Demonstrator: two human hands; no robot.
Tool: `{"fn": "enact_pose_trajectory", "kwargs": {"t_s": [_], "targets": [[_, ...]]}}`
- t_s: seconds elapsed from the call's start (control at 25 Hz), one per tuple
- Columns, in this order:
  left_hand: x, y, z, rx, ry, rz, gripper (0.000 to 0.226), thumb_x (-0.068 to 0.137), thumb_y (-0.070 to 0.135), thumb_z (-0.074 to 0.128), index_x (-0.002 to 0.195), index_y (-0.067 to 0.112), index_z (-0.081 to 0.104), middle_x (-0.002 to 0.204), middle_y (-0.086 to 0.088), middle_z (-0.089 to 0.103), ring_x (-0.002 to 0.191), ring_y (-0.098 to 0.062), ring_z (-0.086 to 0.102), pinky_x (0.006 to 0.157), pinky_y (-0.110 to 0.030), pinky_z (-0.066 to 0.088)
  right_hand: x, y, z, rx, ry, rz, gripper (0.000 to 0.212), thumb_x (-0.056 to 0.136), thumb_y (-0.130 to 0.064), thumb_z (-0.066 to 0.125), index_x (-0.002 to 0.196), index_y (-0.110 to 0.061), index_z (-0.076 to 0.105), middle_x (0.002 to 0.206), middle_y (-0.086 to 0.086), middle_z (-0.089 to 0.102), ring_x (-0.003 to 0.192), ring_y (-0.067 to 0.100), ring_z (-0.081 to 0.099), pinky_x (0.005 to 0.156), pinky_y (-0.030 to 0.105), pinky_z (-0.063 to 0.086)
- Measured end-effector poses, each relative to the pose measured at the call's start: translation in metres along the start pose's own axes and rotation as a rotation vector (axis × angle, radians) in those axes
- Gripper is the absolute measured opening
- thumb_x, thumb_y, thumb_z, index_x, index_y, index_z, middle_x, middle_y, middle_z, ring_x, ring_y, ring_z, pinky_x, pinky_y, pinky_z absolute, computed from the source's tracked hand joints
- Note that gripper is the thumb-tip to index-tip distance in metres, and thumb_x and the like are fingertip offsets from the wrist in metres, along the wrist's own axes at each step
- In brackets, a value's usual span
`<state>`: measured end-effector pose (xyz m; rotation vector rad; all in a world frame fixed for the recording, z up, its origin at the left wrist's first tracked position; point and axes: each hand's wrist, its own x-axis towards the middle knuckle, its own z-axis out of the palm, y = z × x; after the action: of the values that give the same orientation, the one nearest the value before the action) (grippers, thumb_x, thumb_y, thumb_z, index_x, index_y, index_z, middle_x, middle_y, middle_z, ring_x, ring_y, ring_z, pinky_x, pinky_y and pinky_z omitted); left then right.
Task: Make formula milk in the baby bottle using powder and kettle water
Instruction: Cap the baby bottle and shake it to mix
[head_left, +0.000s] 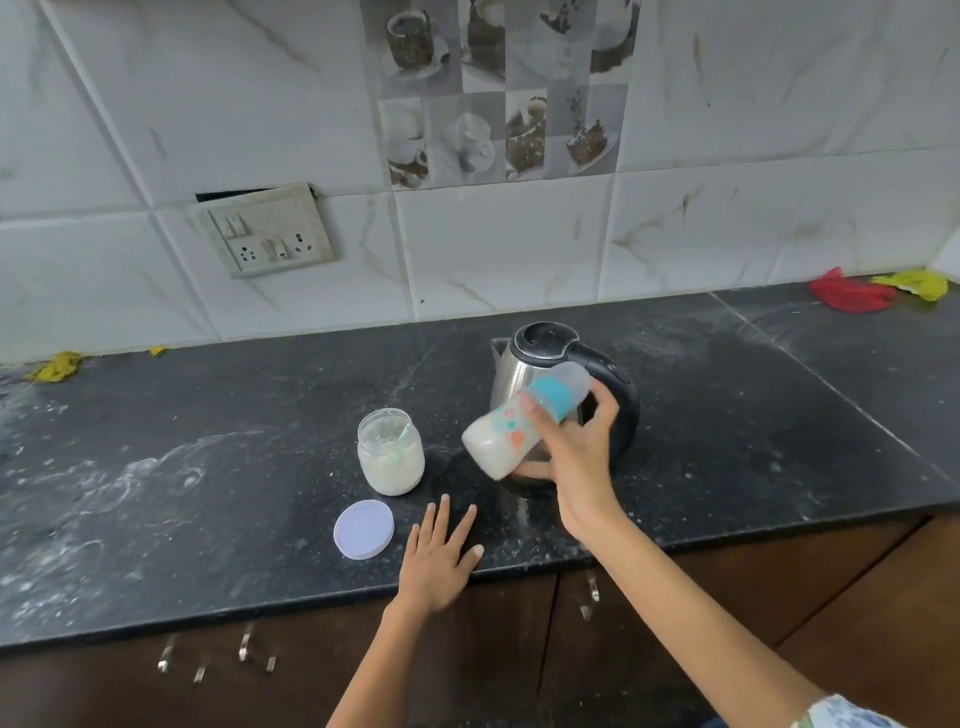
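One hand, the right hand (574, 441), grasps the capped baby bottle (519, 423) around its neck and tips it sideways above the desk (208, 493), in front of the kettle (550, 384); the milky fill suggests shaking to mix. The left hand (439, 556) lies flat and released on the desk, probably for steadiness. The powder jar (390, 452) stands open beside its lid (363, 529), so closing it likely remains.

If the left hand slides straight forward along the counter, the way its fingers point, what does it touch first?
Probably nothing soon: the left hand points between the powder jar and the kettle. The tilted baby bottle is held above that line; depth is unclear.
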<state>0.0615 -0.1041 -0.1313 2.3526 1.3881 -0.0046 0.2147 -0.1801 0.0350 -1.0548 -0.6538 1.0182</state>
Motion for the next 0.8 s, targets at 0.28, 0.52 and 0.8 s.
{"fn": "enact_pose_trajectory", "kwargs": {"t_s": [0.28,0.52,0.8], "targets": [[0.001,0.000,0.002,-0.077,0.046,-0.023,0.058,0.099,0.046,0.029,0.150,0.030,0.006,0.160,-0.005,-0.006,0.148,-0.023,-0.010,0.120,-0.039,-0.003,-0.004,0.007,0.000,-0.003,0.009,-0.008,0.070,0.081,-0.012,0.074,0.132,-0.034,0.030,0.122,0.004,0.059,0.099,0.022,0.070,0.063,0.042,0.061],[0.001,-0.002,0.002,-0.048,0.028,-0.006,0.068,0.091,0.063,0.020,0.150,0.030,0.008,0.161,-0.006,-0.003,0.148,-0.023,-0.007,0.121,-0.039,-0.001,-0.006,0.008,-0.004,-0.032,-0.022,-0.015,0.067,0.082,-0.012,0.073,0.132,-0.034,0.033,0.118,0.003,0.062,0.099,0.022,0.070,0.065,0.041,0.061],[-0.003,0.004,-0.004,-0.004,0.027,-0.002,0.061,0.099,0.045,0.030,0.150,0.025,0.003,0.160,-0.004,-0.006,0.148,-0.021,-0.011,0.120,-0.039,-0.005,-0.008,0.030,-0.017,-0.354,-0.109,-0.118,0.077,0.077,-0.010,0.078,0.131,-0.042,0.032,0.120,-0.011,0.061,0.104,0.009,0.068,0.077,0.028,0.060]]}}
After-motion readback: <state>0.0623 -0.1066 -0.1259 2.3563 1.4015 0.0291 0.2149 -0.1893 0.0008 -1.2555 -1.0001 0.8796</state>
